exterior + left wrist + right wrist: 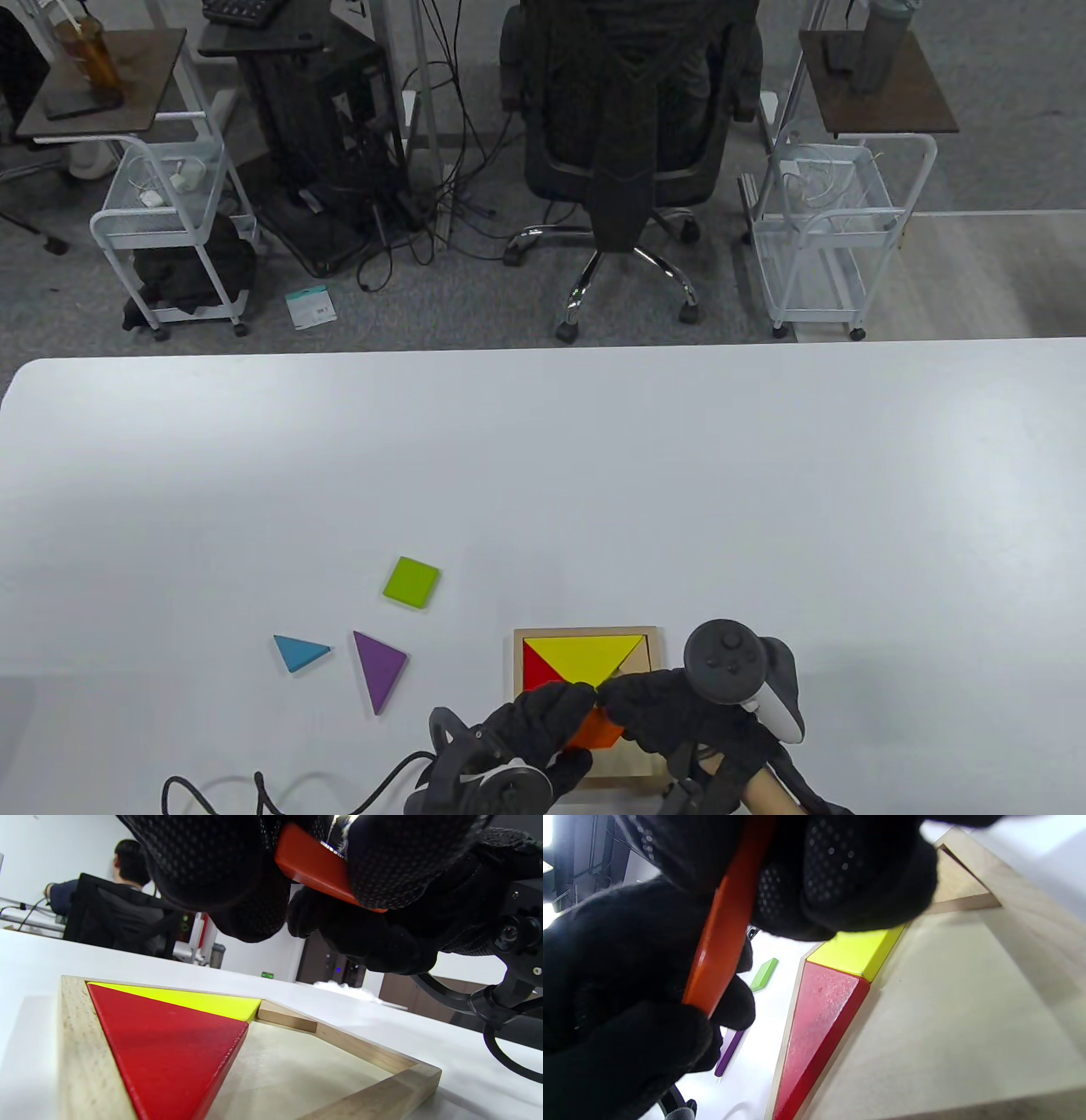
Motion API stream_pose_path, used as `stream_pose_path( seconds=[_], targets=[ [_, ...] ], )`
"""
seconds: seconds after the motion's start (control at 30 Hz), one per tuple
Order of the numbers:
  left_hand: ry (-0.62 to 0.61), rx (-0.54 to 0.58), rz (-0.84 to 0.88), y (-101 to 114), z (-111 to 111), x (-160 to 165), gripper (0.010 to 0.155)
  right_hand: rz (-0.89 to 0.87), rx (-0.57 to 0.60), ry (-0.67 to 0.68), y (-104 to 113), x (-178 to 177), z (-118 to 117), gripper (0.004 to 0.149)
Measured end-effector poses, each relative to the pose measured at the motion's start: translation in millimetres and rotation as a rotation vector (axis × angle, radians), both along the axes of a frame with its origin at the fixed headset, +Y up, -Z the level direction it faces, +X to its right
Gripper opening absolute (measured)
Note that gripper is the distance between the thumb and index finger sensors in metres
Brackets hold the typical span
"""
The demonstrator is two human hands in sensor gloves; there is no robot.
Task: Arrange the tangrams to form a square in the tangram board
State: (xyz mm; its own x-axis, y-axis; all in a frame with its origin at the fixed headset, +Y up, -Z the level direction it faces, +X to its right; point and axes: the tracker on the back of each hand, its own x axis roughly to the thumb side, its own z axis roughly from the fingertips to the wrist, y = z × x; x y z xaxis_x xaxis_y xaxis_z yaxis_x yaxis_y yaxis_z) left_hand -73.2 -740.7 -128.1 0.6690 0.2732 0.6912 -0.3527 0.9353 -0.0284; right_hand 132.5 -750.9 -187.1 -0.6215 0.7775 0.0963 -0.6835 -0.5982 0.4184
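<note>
The wooden tangram board lies near the table's front edge. A yellow triangle fills its far side and a red triangle its left side. A plain wooden piece sits in the far right corner. Both gloved hands meet over the board's middle. My left hand and my right hand both pinch an orange piece, held tilted above the bare board floor. The wrist views show the orange piece clear of the red triangle.
Three loose pieces lie on the white table left of the board: a green square, a blue triangle and a purple triangle. A black cable trails along the front edge at the left. A person sits in the background.
</note>
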Motion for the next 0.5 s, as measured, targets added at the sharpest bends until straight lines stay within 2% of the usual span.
stream_pose_path(
  seconds=[0.1, 0.17, 0.23, 0.37, 0.5],
  targets=[
    [0.022, -0.033, 0.028, 0, -2, -2, 0.072, 0.019, 0.052, 0.009, 3, -3, 4, 0.052],
    [0.043, -0.045, 0.051, 1, -4, -6, 0.072, 0.042, 0.116, 0.064, 9, -8, 10, 0.067],
    [0.059, -0.053, 0.057, 0, -4, -9, 0.072, 0.116, 0.191, 0.116, 14, -16, 18, 0.077],
    [0.056, -0.057, 0.04, -1, -3, -10, 0.071, 0.362, 0.386, 0.106, 25, -32, 36, 0.079],
    [0.042, -0.086, 0.082, -1, -4, -11, 0.071, 0.44, 0.452, 0.099, 26, -37, 41, 0.076]
  ],
)
